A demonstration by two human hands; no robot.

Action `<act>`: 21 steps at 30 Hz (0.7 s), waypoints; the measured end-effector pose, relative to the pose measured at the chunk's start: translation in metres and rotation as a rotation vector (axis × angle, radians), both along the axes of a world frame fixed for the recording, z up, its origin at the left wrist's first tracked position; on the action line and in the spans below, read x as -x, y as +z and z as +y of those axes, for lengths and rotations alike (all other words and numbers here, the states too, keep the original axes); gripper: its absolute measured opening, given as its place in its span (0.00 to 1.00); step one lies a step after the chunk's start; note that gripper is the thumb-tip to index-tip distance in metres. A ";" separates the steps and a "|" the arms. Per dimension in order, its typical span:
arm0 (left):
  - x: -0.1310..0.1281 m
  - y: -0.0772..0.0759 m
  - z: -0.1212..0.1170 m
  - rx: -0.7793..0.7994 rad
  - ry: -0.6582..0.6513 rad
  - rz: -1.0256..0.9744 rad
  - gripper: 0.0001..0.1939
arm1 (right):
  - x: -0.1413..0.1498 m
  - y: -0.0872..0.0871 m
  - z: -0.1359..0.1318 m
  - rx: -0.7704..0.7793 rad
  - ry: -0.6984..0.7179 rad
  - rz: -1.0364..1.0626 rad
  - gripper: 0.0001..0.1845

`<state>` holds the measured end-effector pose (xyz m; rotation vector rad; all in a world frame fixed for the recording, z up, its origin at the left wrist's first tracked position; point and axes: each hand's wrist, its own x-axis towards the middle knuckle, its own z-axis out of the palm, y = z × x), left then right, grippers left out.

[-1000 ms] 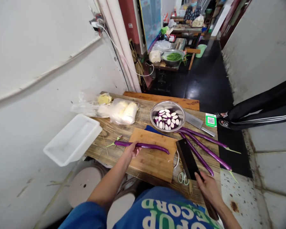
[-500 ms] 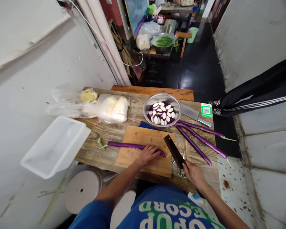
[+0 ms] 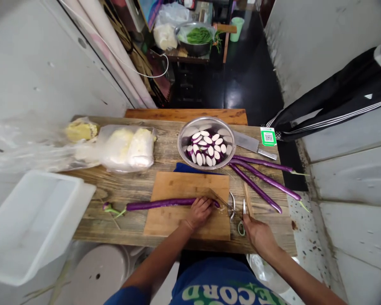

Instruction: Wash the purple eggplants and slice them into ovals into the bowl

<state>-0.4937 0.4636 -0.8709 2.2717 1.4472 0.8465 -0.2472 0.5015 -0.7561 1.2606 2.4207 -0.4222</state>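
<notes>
A long purple eggplant (image 3: 161,204) lies across the wooden cutting board (image 3: 178,226), its green stem end reaching past the board's left edge. My left hand (image 3: 200,212) is closed over it near the right end, fingers curled on top. In my right hand (image 3: 259,232) is the handle of a dark cleaver (image 3: 222,201). The blade is seen nearly edge-on, at the eggplant's right tip; whether it touches is unclear. Behind the board, a metal bowl (image 3: 206,167) holds several white-faced eggplant slices (image 3: 208,140).
Several whole eggplants (image 3: 257,188) lie right of the board. A second cleaver (image 3: 246,142) rests beside the bowl, and scissors (image 3: 241,228) lie near my right hand. Bagged food (image 3: 127,148) and a white bin (image 3: 66,195) are on the left. A person's legs (image 3: 333,101) stand at right.
The cleaver has swung from flat-side view to nearly edge-on and come to the eggplant's tip. My left hand stays on the eggplant. The whole view has shifted.
</notes>
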 end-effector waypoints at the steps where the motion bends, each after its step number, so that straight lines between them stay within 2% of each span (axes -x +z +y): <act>1: 0.000 0.001 0.001 -0.002 -0.005 -0.006 0.15 | -0.001 -0.002 -0.002 -0.008 -0.009 0.015 0.09; 5: 0.000 0.005 0.003 0.005 0.001 -0.029 0.14 | -0.004 -0.002 -0.011 -0.014 -0.011 0.123 0.15; 11: 0.003 -0.002 0.000 0.100 0.004 -0.127 0.12 | 0.000 0.020 -0.034 -0.003 0.014 0.103 0.23; 17: 0.004 -0.012 -0.005 0.236 0.063 -0.307 0.10 | 0.007 0.040 -0.042 0.102 -0.006 0.034 0.19; 21: 0.005 -0.016 -0.007 0.321 0.125 -0.427 0.08 | 0.012 0.043 -0.039 0.156 -0.035 0.011 0.14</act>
